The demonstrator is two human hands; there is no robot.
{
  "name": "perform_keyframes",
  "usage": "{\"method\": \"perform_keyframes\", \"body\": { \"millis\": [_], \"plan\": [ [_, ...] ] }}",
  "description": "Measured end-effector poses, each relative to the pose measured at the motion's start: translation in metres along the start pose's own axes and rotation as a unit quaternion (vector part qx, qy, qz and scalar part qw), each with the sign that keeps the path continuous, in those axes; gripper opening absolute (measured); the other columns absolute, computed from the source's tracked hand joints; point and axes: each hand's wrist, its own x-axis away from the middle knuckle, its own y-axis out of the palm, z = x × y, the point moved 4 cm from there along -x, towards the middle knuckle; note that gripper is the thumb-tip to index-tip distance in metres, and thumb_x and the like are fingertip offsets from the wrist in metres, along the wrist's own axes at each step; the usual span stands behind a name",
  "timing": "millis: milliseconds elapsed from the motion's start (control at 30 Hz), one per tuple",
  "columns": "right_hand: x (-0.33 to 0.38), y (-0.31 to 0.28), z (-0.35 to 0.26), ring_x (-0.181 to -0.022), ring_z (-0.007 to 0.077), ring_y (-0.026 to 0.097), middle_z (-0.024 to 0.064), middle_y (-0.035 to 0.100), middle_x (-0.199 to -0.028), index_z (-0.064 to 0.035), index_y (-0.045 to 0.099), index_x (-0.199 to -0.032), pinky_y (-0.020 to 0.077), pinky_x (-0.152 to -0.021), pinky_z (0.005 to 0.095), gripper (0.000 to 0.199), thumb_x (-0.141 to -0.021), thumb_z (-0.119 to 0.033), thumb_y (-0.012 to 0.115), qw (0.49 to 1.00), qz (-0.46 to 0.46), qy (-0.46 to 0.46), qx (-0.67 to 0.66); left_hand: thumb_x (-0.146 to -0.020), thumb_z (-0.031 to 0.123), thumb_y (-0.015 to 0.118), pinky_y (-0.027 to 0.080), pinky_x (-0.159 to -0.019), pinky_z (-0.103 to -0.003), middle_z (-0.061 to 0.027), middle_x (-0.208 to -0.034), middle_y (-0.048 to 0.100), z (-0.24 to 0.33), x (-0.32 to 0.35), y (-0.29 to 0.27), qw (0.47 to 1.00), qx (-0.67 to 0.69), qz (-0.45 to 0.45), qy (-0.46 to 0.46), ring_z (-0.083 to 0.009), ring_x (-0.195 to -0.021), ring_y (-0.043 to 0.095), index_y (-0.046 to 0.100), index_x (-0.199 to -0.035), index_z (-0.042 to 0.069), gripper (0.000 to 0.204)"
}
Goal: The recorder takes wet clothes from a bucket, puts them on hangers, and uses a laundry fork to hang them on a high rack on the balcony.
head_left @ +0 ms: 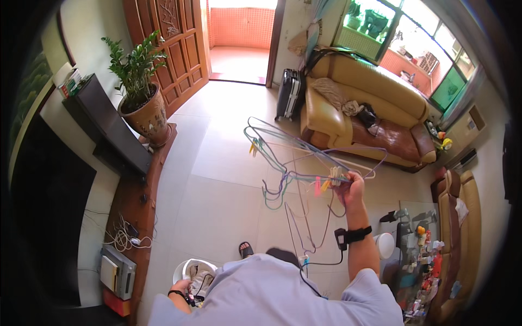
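Thin wire clothes hangers (304,163) with coloured pegs hang tangled from the right hand (350,187), fisted round their hooks above the tiled floor (217,190). The left hand (182,287) grips the white laundry basket (187,269). Interlocked wires could snag, shedding pegs.
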Motion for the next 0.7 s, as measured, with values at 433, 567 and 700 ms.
{"method": "perform_keyframes", "body": {
  "millis": [433,567,700],
  "plan": [
    [-0.444,0.174,0.030,-0.093,0.0376,0.070,0.0178,0.071,-0.094,-0.0123,0.049,-0.072,0.0570,-0.085,0.0623,0.024,-0.096,-0.017,0.046,0.998,-0.019,0.025,0.060,-0.093,0.017,0.073,0.053,-0.056,-0.045,-0.0066,-0.071,0.052,0.393,-0.043,0.004,0.995,0.084,0.057,0.007,-0.0228,-0.059,0.054,0.058,-0.094,0.005,0.019],
    [-0.593,0.238,0.030,-0.096,0.0427,0.070,0.0206,0.070,-0.098,-0.0122,0.048,-0.074,0.0559,-0.086,0.0635,0.022,-0.096,-0.017,0.046,0.996,-0.053,0.062,0.037,-0.094,0.021,0.073,0.048,-0.053,-0.049,-0.0076,-0.062,0.048,0.547,-0.035,-0.001,0.991,-0.037,0.119,0.047,-0.0285,-0.052,0.051,0.058,-0.089,0.004,0.022],
    [-0.722,0.294,0.035,-0.089,0.0417,0.070,0.0162,0.067,-0.089,-0.0121,0.047,-0.074,0.0572,-0.082,0.0646,0.023,-0.096,-0.018,0.048,0.996,-0.006,0.066,0.052,-0.095,0.018,0.071,0.048,-0.052,-0.043,-0.0049,-0.063,0.048,0.670,-0.049,-0.013,0.991,0.077,0.102,0.036,-0.0228,-0.053,0.052,0.061,-0.093,0.003,0.018]
  ]
}}
